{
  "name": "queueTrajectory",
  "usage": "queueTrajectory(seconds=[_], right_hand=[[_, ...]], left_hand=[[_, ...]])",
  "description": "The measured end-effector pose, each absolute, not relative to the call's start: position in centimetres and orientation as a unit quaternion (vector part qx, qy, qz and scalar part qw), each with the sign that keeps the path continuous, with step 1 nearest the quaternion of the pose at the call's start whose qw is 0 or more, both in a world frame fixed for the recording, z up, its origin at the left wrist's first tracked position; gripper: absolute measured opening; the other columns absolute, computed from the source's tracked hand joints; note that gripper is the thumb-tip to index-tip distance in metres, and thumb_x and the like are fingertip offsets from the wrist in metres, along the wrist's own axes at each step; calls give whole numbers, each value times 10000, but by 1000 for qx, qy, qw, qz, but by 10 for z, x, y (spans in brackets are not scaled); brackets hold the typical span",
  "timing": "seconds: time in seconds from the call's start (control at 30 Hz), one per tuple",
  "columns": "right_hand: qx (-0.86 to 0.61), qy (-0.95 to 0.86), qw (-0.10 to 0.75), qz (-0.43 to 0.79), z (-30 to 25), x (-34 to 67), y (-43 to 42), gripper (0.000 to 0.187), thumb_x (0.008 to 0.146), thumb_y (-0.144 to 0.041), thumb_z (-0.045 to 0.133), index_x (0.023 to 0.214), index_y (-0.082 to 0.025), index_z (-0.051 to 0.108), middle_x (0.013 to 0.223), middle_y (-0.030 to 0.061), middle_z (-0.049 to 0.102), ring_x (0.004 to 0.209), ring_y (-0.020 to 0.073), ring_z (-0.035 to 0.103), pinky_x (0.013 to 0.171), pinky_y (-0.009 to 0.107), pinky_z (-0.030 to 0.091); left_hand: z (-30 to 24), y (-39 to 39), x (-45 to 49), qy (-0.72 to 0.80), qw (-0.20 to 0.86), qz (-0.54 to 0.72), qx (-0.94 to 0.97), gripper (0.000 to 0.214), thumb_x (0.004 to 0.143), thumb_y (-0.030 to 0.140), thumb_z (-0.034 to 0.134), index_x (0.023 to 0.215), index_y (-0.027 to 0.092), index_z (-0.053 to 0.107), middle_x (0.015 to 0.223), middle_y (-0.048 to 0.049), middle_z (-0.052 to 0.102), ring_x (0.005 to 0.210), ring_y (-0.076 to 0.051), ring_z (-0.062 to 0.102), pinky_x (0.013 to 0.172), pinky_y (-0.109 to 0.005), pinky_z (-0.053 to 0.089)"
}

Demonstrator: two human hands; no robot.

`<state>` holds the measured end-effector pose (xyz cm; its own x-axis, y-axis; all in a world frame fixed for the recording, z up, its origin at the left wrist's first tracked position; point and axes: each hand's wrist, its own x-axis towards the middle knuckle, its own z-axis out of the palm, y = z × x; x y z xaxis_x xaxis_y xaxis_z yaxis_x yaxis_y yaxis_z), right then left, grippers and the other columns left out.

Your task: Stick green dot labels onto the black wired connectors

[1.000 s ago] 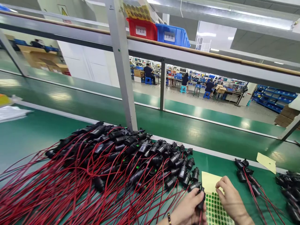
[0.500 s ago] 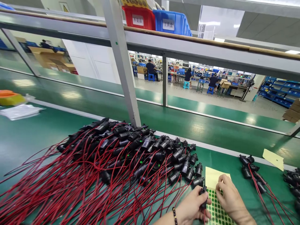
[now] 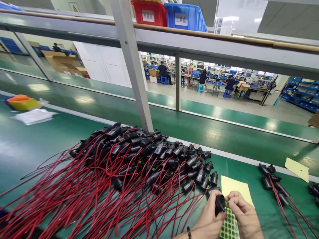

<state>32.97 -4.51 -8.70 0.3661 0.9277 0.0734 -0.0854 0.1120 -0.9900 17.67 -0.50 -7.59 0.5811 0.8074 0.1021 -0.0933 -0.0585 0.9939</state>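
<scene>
My left hand, with a beaded bracelet at the wrist, is closed around a small black pump, its nozzle end toward me. My right hand pinches a green dot sticker right beside the pump's body. Under both hands lies a pale yellow sticker sheet with rows of green dots, partly covered by my fingers. To the left spreads a large heap of similar black pumps with long red wires; a few show green dots.
A smaller group of black pumps lies on the right, near a yellow paper piece. White plastic bags and an orange-yellow roll are far left. A grey post rises behind the heap; red and blue bins stand overhead.
My right hand has moved from over the sticker sheet to the pump, with a green dot sticker now at its fingertips. My left hand has turned and raised the pump. The view has shifted slightly.
</scene>
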Motion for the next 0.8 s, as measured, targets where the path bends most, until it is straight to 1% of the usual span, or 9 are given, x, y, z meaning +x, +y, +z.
queueTrajectory(seconds=[0.1, 0.17, 0.23, 0.3, 0.37, 0.43, 0.5, 0.6, 0.8], right_hand=[[-523, -399, 618, 431, -90, 328, -46, 275, 712, -427, 800, 625, -187, 699, 857, 52, 624, 838, 199, 617, 778, 288, 526], [-513, -397, 621, 440, -89, 331, -48, 265, 718, -431, 796, 646, -193, 706, 865, 54, 631, 865, 208, 625, 798, 304, 533], [-496, -393, 630, 451, -89, 333, -50, 241, 738, -417, 786, 667, -200, 711, 876, 53, 635, 909, 218, 633, 835, 324, 536], [-482, -392, 636, 457, -88, 336, -52, 226, 748, -404, 782, 676, -202, 713, 877, 55, 638, 931, 232, 648, 845, 343, 545], [-482, -397, 640, 448, -90, 338, -53, 220, 754, -400, 779, 687, -199, 719, 893, 69, 650, 948, 250, 660, 841, 357, 556], [-488, -408, 643, 427, -93, 340, -54, 202, 763, -390, 774, 710, -201, 728, 916, 82, 662, 953, 252, 663, 835, 353, 563], [-492, -422, 643, 407, -96, 341, -55, 170, 784, -366, 759, 726, -209, 731, 934, 82, 666, 955, 233, 660, 835, 325, 563], [-497, -453, 635, 381, -97, 341, -56, 143, 811, -331, 737, 728, -215, 727, 946, 76, 663, 955, 215, 663, 831, 288, 563], [-509, -524, 604, 319, -86, 332, -58, 134, 852, -285, 681, 751, -209, 726, 905, 77, 650, 911, 213, 673, 796, 277, 578]], left_hand=[[-75, -6, 173, 273, 635, 325, 645, 448, 810, 177, 574, 1230, 228, 425, 1155, -68, 562, 1079, -240, 537, 951, -365, 403], [-74, -6, 174, 274, 632, 324, 648, 451, 800, 159, 574, 1227, 227, 449, 1183, -79, 573, 1120, -253, 528, 986, -380, 386], [-74, -6, 176, 283, 630, 337, 639, 397, 767, 147, 604, 1141, 222, 495, 1129, -68, 599, 1066, -249, 537, 934, -358, 402], [-73, -6, 179, 294, 641, 351, 616, 351, 712, 130, 644, 1018, 216, 497, 998, -30, 602, 935, -212, 538, 818, -305, 413], [-72, -7, 181, 302, 656, 366, 587, 339, 679, 135, 672, 918, 219, 447, 832, 29, 535, 771, -156, 482, 692, -256, 377], [-70, -7, 181, 302, 666, 370, 573, 348, 683, 150, 673, 894, 226, 407, 755, 63, 450, 694, -127, 412, 635, -236, 339], [-70, -6, 180, 295, 665, 366, 581, 357, 704, 154, 655, 957, 224, 413, 792, 54, 458, 727, -134, 422, 671, -243, 357], [-70, -7, 179, 289, 641, 348, 620, 355, 757, 168, 613, 1062, 217, 439, 934, 2, 511, 871, -177, 473, 791, -290, 384], [-71, -10, 179, 315, 608, 325, 652, 238, 828, 236, 559, 1033, 201, 444, 956, -30, 515, 885, -202, 490, 815, -330, 395]])
